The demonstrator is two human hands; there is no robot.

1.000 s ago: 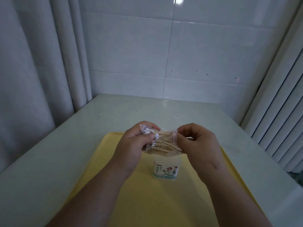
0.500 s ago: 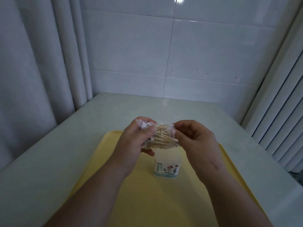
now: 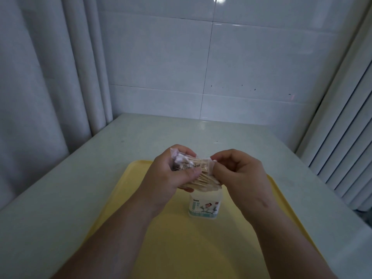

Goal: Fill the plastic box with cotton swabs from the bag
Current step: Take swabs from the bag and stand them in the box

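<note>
A clear plastic bag [image 3: 201,168] packed with wooden-stick cotton swabs [image 3: 203,181] is held in the air above the tray. My left hand [image 3: 171,176] grips its left end, where the white cotton tips bunch up. My right hand [image 3: 239,174] pinches the bag's right edge between thumb and fingers. Directly below the bag stands the small plastic box [image 3: 204,205] with a printed label, upright on the yellow tray [image 3: 181,248]. The bag and hands hide the box's top.
The tray lies on a pale table [image 3: 100,168] set in a corner. White tiled wall [image 3: 221,77] at the back, a curtain [image 3: 40,87] on the left, vertical blinds [image 3: 346,127] on the right.
Both hands have lifted the bag slightly and worked along it. The swabs now fan out lower toward the box, and the right hand's pinch has shifted on the bag's edge.
</note>
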